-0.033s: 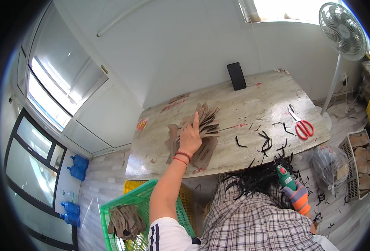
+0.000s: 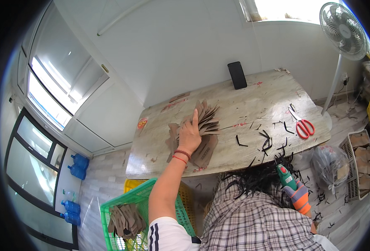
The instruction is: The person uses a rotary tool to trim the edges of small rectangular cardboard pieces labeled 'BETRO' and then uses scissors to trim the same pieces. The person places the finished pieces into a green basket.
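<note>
Fingers of the outstretched left hand lie extended, apparently flat, on fanned brown cardboard tags.

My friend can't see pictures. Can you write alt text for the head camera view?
A person's left hand presses on a fanned pile of brown cardboard tags on a wooden table. Red scissors, black strips and a phone lie farther right; a green crate sits below.

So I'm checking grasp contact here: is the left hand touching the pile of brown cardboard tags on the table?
Touching. The head view shows the left hand laid flat on the brown cardboard tags, fingers pressing on the fanned pile.
</note>
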A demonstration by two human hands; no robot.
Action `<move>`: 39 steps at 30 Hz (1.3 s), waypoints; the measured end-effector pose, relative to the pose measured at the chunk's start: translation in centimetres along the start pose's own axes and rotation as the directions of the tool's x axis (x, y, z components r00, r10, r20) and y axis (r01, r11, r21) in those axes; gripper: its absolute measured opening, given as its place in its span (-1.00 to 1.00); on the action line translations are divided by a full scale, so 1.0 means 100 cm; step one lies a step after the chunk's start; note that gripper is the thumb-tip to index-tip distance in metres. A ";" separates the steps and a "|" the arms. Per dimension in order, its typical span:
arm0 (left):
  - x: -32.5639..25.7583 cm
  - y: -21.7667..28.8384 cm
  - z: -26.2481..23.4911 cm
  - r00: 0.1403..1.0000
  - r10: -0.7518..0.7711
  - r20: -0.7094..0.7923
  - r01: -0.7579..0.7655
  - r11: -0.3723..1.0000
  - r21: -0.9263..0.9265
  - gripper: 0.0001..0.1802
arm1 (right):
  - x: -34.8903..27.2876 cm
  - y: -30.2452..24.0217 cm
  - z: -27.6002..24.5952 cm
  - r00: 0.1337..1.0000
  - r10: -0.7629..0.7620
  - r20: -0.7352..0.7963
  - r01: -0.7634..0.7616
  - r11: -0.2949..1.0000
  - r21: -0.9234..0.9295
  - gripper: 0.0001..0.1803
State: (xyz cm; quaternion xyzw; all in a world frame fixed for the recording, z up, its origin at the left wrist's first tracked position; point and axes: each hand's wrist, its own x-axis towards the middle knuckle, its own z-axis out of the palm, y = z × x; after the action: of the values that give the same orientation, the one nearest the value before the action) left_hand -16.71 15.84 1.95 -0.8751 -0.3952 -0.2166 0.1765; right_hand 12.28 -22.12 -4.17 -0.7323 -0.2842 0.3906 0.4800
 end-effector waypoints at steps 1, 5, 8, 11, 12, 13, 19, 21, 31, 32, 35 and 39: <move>0.002 -0.003 -0.005 0.999 0.001 -0.033 -0.001 1.000 -0.005 0.01 | 0.001 0.003 0.000 1.000 0.001 0.002 -0.001 1.000 0.029 -0.53; 0.020 -0.010 -0.040 0.991 -0.052 -0.121 0.040 0.994 -0.102 0.04 | 0.000 0.006 0.002 0.999 -0.028 -0.031 0.028 1.000 -0.014 -0.54; 0.027 -0.013 -0.072 0.980 -0.147 -0.135 0.114 0.968 -0.224 0.08 | 0.003 0.010 0.001 0.998 -0.060 -0.022 0.059 0.997 -0.044 -0.54; 0.023 -0.016 -0.111 0.965 -0.213 -0.154 0.164 0.945 -0.284 0.13 | 0.000 0.007 0.003 0.999 -0.038 -0.014 0.038 0.999 0.029 -0.56; 0.018 -0.016 -0.125 0.959 -0.236 -0.153 0.190 0.945 -0.265 0.12 | 0.000 0.008 0.003 0.999 -0.030 -0.016 0.031 0.998 0.049 -0.56; 0.010 -0.017 -0.140 0.953 -0.261 -0.154 0.219 0.944 -0.245 0.12 | 0.001 0.009 0.003 1.000 -0.024 -0.017 0.025 0.997 0.068 -0.57; -0.084 -0.032 -0.203 0.865 -0.486 -0.124 0.429 0.845 -0.319 0.06 | 0.009 0.027 0.002 0.999 -0.041 0.012 0.039 0.990 0.133 -0.58; -0.128 -0.032 -0.211 0.819 -0.559 -0.128 0.517 0.816 -0.261 0.04 | 0.008 0.032 0.002 0.999 -0.037 -0.004 0.037 0.991 0.129 -0.59; -0.368 0.001 -0.183 0.337 -0.928 0.160 0.896 0.368 0.249 0.17 | 0.018 0.051 0.007 0.996 -0.087 0.000 0.086 0.994 -0.062 -0.55; -0.391 0.001 -0.170 0.336 -0.921 0.198 0.867 0.385 0.316 0.18 | 0.019 0.051 0.008 0.996 -0.086 0.001 0.086 0.992 -0.096 -0.55; -0.416 0.018 -0.143 0.142 -0.901 0.410 0.866 0.313 0.389 0.24 | 0.019 0.054 0.007 0.998 -0.068 0.011 0.069 0.996 -0.054 -0.54; -0.432 0.036 -0.129 0.157 -0.845 0.512 0.880 0.355 0.317 0.34 | 0.020 0.058 0.007 0.995 -0.095 -0.007 0.094 0.994 -0.056 -0.54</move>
State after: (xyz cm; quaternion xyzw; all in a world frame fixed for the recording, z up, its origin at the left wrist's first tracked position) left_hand -42.73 -19.17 -10.05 -0.5143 -0.8465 0.0010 -0.1376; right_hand 13.01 -22.44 -10.27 -0.7331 -0.3269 0.3558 0.4787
